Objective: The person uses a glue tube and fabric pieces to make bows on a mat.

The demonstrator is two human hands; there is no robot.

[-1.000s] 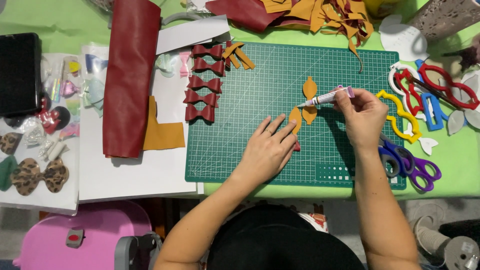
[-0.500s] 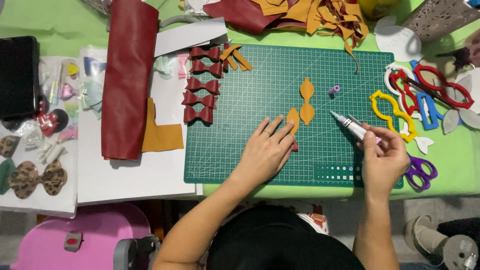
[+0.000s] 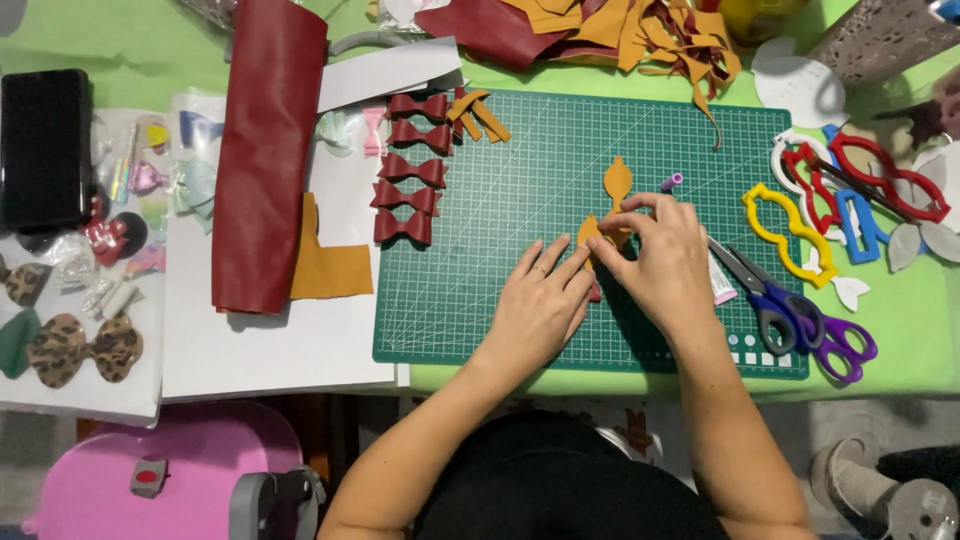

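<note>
Before us lies the green cutting mat, with a dark red leather roll to its left and purple-handled scissors at its right edge. Our left hand rests flat, fingers spread, while our right hand pinches the mustard bow piece mid-mat.
</note>
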